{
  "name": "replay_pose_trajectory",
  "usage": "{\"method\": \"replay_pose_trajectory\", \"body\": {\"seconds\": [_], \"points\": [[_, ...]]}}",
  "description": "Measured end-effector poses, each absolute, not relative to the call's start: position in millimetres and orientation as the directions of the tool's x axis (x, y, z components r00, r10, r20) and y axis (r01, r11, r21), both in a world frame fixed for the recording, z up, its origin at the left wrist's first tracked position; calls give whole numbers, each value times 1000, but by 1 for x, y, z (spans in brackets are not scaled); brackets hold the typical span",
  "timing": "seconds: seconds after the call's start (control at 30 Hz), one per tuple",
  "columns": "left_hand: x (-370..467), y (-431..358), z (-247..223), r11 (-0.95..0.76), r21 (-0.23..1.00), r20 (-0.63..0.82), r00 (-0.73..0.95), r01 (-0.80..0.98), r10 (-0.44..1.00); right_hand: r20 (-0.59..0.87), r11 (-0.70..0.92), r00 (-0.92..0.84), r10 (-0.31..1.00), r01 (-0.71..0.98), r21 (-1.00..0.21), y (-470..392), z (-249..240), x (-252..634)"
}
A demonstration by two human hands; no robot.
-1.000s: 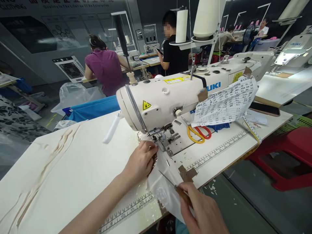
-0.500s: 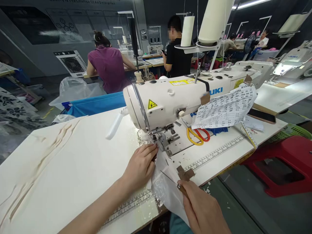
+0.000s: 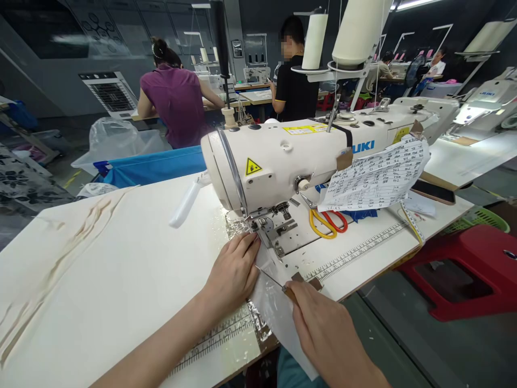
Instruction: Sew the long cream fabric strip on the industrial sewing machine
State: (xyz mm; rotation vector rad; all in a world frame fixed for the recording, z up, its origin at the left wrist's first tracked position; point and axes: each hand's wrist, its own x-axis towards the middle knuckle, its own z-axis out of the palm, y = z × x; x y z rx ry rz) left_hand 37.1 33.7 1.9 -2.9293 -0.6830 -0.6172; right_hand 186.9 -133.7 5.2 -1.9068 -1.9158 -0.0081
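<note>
My left hand (image 3: 234, 267) lies beside the needle area of a white sewing machine (image 3: 258, 172), its fingers together and pressing on white fabric (image 3: 272, 307). What its fingertips pinch, if anything, is hidden. Closed round the wooden handle of a thin pointed awl (image 3: 271, 278) is my right hand (image 3: 323, 323). The awl's metal tip points up and left, over the fabric near my left hand. The fabric runs from the presser foot down over the table's front edge.
Yellow and red scissors (image 3: 323, 223) lie right of the needle. Handwritten paper (image 3: 371, 178) hangs on the machine. Cream fabric strips (image 3: 60, 264) lie at left, a phone (image 3: 434, 191) at right. A red stool (image 3: 464, 275) stands beside the table; people work behind.
My right hand has moved left and slightly up with the awl, whose tip is now nearer my left hand. The camera view has shifted slightly.
</note>
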Motion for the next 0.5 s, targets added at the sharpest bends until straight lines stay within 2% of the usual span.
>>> {"method": "replay_pose_trajectory", "body": {"seconds": [0.27,0.5], "points": [[35,22,3,-914,3,379,845,406,377,224,39,33,974,950,-310,-128,7,188],[33,13,4,-921,13,391,845,390,364,216,50,15,976,955,-292,-124,8,185]]}}
